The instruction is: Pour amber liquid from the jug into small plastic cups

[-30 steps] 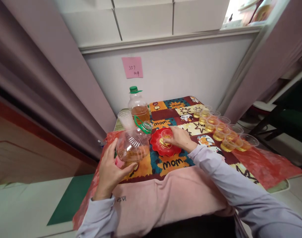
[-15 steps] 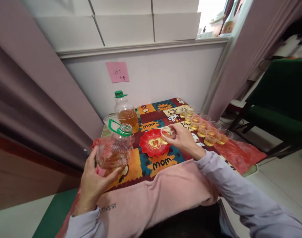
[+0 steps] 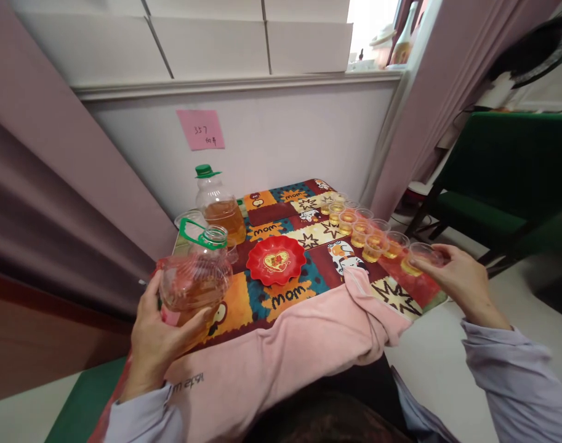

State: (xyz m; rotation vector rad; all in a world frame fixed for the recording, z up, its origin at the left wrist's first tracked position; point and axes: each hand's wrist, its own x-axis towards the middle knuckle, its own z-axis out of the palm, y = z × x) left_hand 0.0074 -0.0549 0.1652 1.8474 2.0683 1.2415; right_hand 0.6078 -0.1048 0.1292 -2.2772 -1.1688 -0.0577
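Observation:
My left hand (image 3: 163, 329) is wrapped round a clear plastic jug (image 3: 197, 280) with a green handle ring and an uncapped mouth, amber liquid inside. At the right table edge, my right hand (image 3: 463, 280) grips a clear plastic cup (image 3: 419, 258) holding yellowish liquid, at the near end of the cup rows. Several similar cups (image 3: 375, 245) of liquid stand in rows beyond it, partly over red plastic film. Between my hands a red scalloped plate (image 3: 257, 271) with a gold heart design lies on the patterned mat, nothing on it.
A second jug (image 3: 223, 215) with a green cap stands behind the first one. A pink towel (image 3: 308, 332) lies along the table's front edge. To the right is a green chair (image 3: 506, 166). A pink note (image 3: 200, 129) is on the wall.
My right hand has carried the cup from above the red plate to the right, to the near end of the cup rows. My left hand keeps its hold on the jug.

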